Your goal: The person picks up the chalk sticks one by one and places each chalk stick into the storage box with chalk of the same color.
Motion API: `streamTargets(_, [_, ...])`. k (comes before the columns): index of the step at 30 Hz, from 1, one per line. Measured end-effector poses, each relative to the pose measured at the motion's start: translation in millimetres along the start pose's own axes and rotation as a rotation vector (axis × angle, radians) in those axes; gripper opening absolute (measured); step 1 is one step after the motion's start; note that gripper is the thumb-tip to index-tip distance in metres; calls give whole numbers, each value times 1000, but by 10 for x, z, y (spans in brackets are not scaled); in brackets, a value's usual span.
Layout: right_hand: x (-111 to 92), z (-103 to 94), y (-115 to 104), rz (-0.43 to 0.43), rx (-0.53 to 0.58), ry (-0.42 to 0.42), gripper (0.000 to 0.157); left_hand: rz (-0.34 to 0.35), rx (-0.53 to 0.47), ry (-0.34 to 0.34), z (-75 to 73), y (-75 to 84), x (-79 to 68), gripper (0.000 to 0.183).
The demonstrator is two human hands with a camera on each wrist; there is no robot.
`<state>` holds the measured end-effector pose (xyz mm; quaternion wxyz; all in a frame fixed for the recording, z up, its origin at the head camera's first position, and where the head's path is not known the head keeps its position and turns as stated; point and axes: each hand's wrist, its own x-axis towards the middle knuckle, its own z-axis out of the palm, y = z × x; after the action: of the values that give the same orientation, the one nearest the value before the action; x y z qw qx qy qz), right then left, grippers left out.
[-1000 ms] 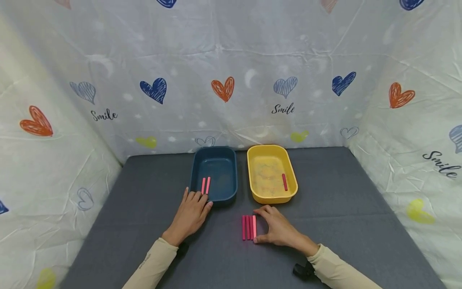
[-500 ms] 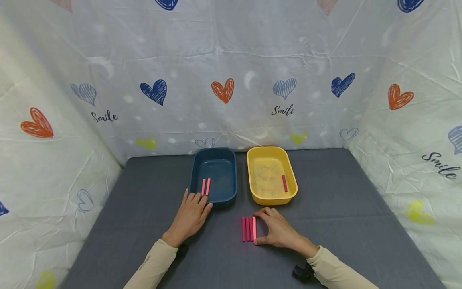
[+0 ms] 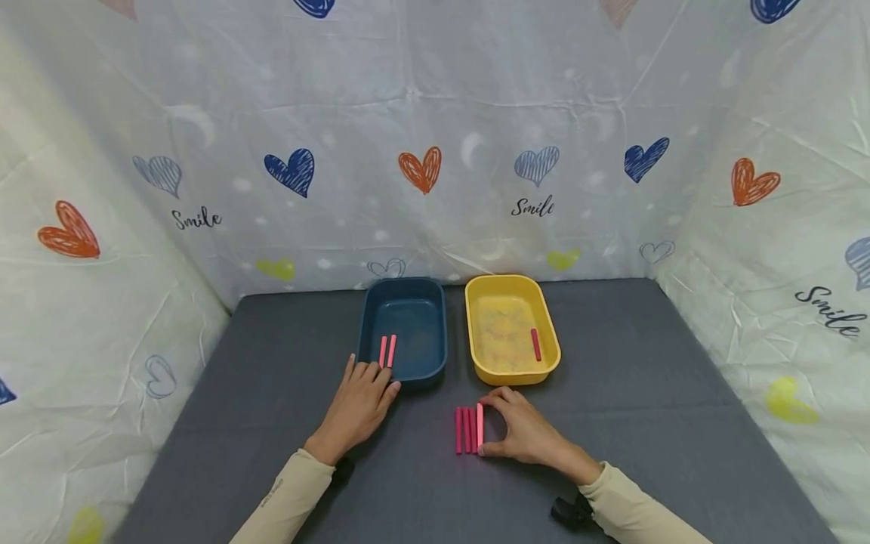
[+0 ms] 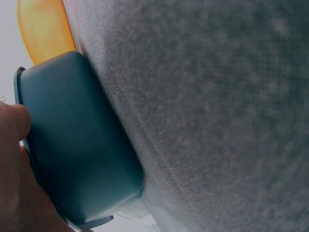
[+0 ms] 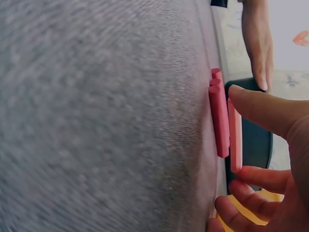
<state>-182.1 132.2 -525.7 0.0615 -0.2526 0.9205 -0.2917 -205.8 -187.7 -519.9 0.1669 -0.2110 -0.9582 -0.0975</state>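
My right hand (image 3: 533, 431) pinches a light pink stick (image 3: 479, 427) by its two ends, thumb at the near end and fingers at the far end. In the right wrist view this stick (image 5: 235, 140) stands slightly apart from several dark pink sticks (image 5: 219, 118), which lie side by side on the cloth. My left hand (image 3: 356, 412) rests over the near left rim of a dark blue tub (image 3: 443, 332), its fingertips partly hidden. Two light pink sticks (image 3: 391, 349) lie inside that tub, close to those fingers. A yellow tub (image 3: 503, 302) holds one dark pink stick (image 3: 535, 344).
Both tubs stand at the back of a grey cloth-covered table (image 3: 299, 332), against a white hanging sheet (image 3: 353, 196) printed with hearts. More sheet hangs on the left and right sides. A black wrist device (image 3: 571, 512) sits under the right sleeve.
The light pink stick has risen a little off the cloth between my right thumb and fingers. My left hand has stayed at the blue tub's rim.
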Motion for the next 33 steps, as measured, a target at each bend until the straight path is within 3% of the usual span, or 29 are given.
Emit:
streamTargets(9, [-35,-110,-86,22,28,35,73,-7,6,-4,0,3,-16,23])
streamTargets(22, [-44,-358,-327,-72,2,153,75,-4,-4,12,-9,9,-15,21])
streamTargets(33, [53,-528,-388,-91,31,208,79,-8,-1,9,-9,8,-10,22])
